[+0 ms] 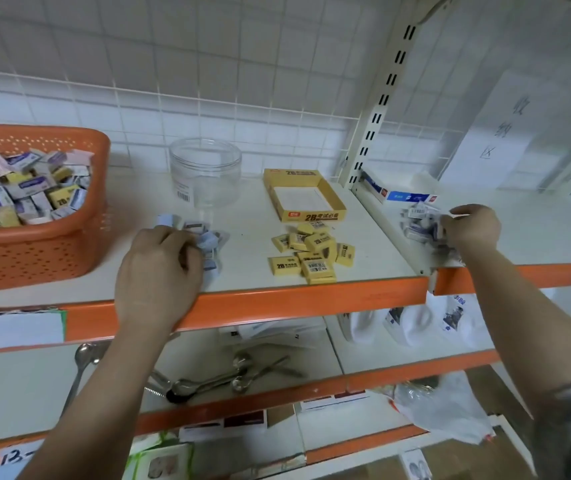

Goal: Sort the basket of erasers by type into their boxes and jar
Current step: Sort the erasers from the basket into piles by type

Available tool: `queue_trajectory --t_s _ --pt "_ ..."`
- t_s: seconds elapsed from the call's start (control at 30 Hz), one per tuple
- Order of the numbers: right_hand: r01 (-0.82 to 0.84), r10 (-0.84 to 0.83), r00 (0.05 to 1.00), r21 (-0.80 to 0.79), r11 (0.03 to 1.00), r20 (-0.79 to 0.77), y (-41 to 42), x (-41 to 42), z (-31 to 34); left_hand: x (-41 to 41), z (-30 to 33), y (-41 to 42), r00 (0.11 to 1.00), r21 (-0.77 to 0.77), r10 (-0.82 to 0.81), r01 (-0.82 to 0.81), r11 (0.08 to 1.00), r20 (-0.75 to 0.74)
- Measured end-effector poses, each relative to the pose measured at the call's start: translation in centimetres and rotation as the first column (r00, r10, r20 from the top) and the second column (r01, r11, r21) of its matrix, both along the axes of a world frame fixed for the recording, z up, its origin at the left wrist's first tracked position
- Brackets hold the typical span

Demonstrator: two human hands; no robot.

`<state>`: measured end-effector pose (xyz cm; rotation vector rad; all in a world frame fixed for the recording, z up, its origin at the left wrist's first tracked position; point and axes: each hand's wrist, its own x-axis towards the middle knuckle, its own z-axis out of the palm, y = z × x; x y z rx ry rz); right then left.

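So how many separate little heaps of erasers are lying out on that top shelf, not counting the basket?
3. A pale blue-wrapped heap under the left hand, a yellow 2B heap before the yellow box, and a white-blue heap at the right hand. Hands may hide more.

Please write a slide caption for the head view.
Both hands, left hand and right hand, gather erasers into piles beside the orange basket.

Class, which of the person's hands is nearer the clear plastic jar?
Left. The left hand rests on blue erasers just below the clear plastic jar; the right hand is far off to its right.
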<state>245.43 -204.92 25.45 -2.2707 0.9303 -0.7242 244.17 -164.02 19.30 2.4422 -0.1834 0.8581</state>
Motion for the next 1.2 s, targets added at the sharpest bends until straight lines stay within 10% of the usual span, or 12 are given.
queue_trajectory --t_s 0.4,0.67,1.03,1.2 --pt "-0.282 0.328 0.916 -0.212 0.936 0.233 11.7 2.5 1.7 -0.1 -0.6 0.9 0.974 -0.043 -0.170 0.178 0.983 0.148" --pt "-0.661 0.700 0.666 -0.232 0.714 0.256 27.6 5.4 6.7 -0.8 4.8 6.2 0.851 0.086 -0.459 0.453 0.887 0.257" --pt "-0.935 0.820 0.319 -0.301 0.189 -0.475 46.4 12.0 6.6 4.5 11.5 24.4 0.948 0.274 -0.169 0.244 0.930 -0.270" --pt "-0.944 0.688 0.311 -0.300 0.140 -0.656 49.6 14.5 3.8 7.0 11.0 28.3 0.894 0.398 -0.085 0.279 0.874 -0.440"
